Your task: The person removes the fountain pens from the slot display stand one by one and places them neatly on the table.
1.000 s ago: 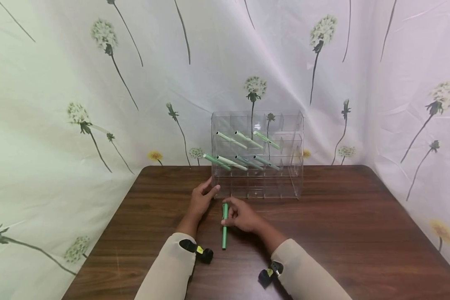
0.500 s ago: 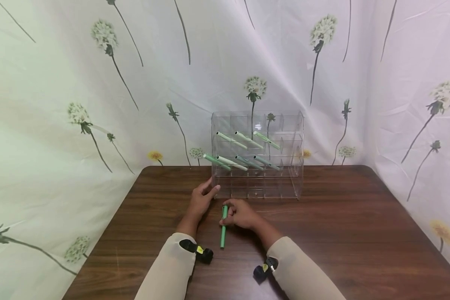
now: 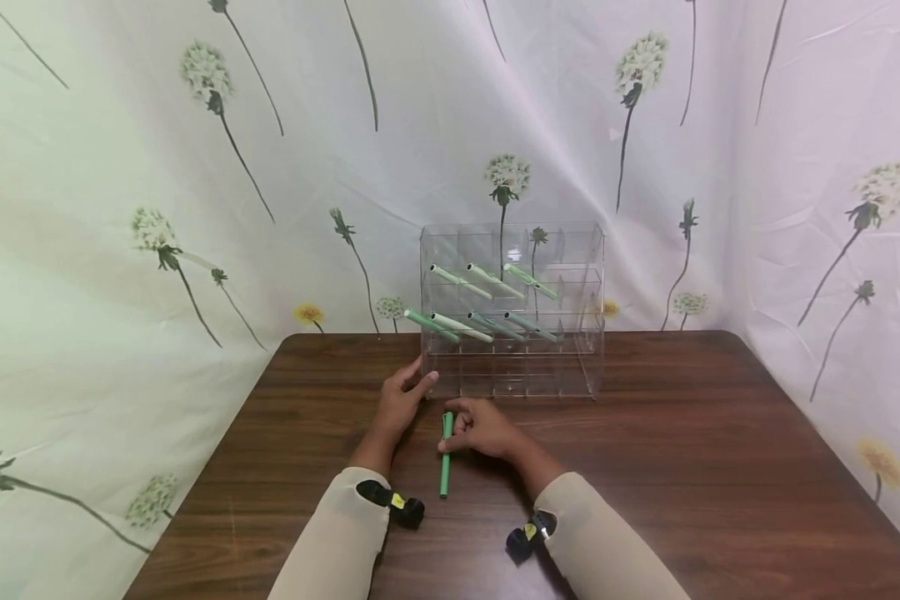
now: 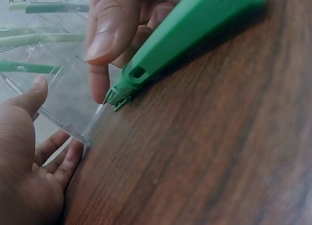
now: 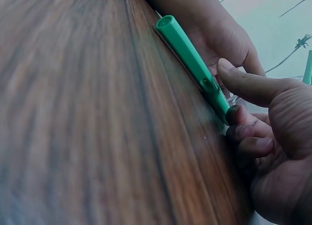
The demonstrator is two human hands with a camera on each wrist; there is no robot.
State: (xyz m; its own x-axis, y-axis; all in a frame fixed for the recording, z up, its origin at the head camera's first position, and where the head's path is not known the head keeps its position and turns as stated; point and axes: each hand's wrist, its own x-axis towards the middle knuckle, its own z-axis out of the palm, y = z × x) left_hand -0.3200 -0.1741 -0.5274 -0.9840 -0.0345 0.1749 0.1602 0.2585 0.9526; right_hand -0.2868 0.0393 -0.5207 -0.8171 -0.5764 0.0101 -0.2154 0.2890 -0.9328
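A green pen with a clip lies on the table in front of a clear tiered pen rack. My right hand is at the pen's far end. In the right wrist view its fingertips touch the pen there, while the thumb stands slightly apart above it. My left hand holds the rack's lower left corner, thumb in front and fingers along the outer side. Several pens lie slanted in the rack, among them a green pen at the left of the lower occupied tier.
The dark wood table reaches back to a white curtain printed with dandelions. The rack stands near the table's back edge. Its upper occupied tier bears pale green pens; greyish pens lie below.
My right hand and the green pen have shifted slightly left and nearer, and the pen has turned a little. My left hand stays at the rack.
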